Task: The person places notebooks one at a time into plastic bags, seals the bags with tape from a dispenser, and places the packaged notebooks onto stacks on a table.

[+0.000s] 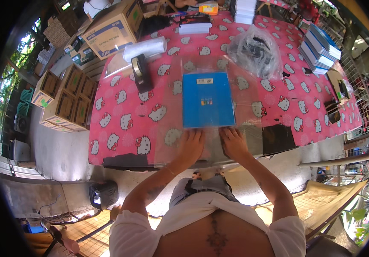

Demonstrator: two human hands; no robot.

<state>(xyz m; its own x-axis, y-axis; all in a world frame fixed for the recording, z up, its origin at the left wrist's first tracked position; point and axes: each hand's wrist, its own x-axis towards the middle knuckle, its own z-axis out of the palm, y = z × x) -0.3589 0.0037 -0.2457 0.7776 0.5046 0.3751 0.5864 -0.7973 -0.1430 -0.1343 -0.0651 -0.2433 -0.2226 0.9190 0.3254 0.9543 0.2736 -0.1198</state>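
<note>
Found the book (208, 113), blue and closed, lying flat just ahead of both hands' fingertips, pointing straight away from them along its slightly longer axis. Saw the left hand (191, 143) just short of the book's near edge, left of its middle, and the right hand (234, 143) about the near right corner. Judged both about equally close to the book, with neither clearly nearer.

Saw the fingers of both hands loosely bent, tips forward and down on the clear film (167, 130) before the book, neither balled into fists nor wrapped around the book. Could not tell a light pinch on the film from a plain rest, nor fingertip contact with the book's edge from a narrow gap. Noted film spread out on all sides of the book; could not make out its layers above or beneath.

Saw the pink cover (124, 105) under it all. Noted, left of the book and a little beyond, a black tool (142, 75), perhaps a tape dispenser; farther beyond on that side, a pale roll (146, 48) and a carton (114, 34). Saw, beyond the book to the right, a clear bag (255, 55), and farther right, stacked books (319, 51).
</note>
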